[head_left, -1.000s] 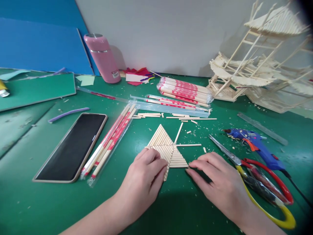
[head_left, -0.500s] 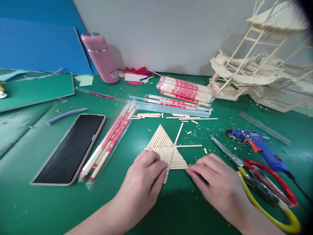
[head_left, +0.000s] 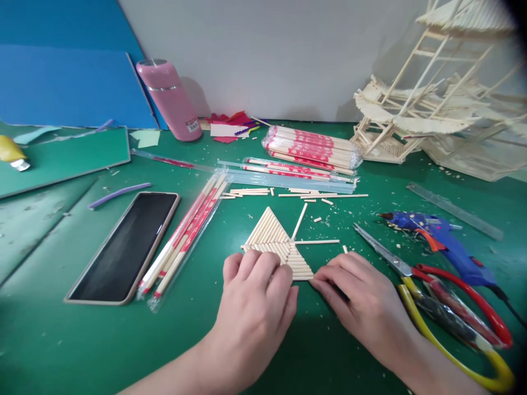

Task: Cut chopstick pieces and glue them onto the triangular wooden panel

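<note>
A fan-shaped panel of pale wooden sticks (head_left: 267, 231) lies flat on the green table, its rows of sticks meeting near one centre. Two bare sticks, one slanting upward (head_left: 300, 221) and one pointing right (head_left: 318, 242), stick out from that centre. My left hand (head_left: 257, 302) is curled closed over the panel's near left part, covering it; its fingertips are hidden. At the panel's lower right corner, my right hand (head_left: 362, 291) pinches the end of the nearest wooden stick (head_left: 303, 278) between thumb and forefinger.
Scissors (head_left: 405, 269) and a blue glue gun (head_left: 444, 236) lie at right, a clear strip (head_left: 455, 211) beyond. Wrapped sticks (head_left: 187, 236) and a phone (head_left: 123, 249) are left. Behind stand a pink bottle (head_left: 171, 101), a stick bundle (head_left: 310, 147) and a stick model (head_left: 411, 115).
My left hand has shifted slightly right and rolled over the panel, covering more of its near part. My right hand keeps its pinch at the corner. The view has moved slightly.
</note>
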Motion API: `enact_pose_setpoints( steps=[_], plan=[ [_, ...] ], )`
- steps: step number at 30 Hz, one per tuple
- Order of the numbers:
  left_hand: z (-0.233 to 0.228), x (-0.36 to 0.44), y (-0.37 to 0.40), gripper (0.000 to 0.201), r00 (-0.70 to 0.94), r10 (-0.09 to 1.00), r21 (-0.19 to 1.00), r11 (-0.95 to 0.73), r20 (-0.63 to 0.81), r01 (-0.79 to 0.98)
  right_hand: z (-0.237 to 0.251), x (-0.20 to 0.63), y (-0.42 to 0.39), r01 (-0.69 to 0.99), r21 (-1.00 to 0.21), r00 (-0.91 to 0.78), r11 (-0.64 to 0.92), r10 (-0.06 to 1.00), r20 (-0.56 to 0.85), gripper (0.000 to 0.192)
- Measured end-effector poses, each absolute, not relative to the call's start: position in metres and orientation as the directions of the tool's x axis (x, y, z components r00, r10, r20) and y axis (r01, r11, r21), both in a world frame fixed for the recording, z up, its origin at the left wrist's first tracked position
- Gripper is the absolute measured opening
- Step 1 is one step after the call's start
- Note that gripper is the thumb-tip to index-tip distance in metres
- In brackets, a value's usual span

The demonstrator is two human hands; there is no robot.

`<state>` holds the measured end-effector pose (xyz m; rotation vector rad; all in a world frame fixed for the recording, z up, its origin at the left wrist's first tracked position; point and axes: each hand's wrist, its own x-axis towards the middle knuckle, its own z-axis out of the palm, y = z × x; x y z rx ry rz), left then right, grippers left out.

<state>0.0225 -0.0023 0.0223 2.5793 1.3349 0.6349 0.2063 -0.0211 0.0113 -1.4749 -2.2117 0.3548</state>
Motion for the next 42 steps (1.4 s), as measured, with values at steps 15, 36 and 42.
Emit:
enact_pose_setpoints(
  steps=[15, 36, 42],
  plan=[
    [0.037, 0.035, 0.011, 0.012, 0.744, 0.647, -0.143, -0.73, 0.168, 0.668, 0.013, 0.209, -0.015, 0.794, -0.506, -0.3, 0.337, 0.941, 0.157, 0.029],
    [0.032, 0.03, 0.016, 0.013, 0.752, 0.619, 0.02, -0.775, 0.229, 0.632, 0.016, 0.208, -0.009, 0.804, -0.54, -0.262, 0.248, 0.964, 0.053, 0.022],
    [0.029, 0.028, 0.015, 0.013, 0.746, 0.593, 0.02, -0.787, 0.301, 0.617, 0.015, 0.208, -0.01, 0.792, -0.553, -0.256, 0.258, 0.963, 0.082, 0.023]
  ],
)
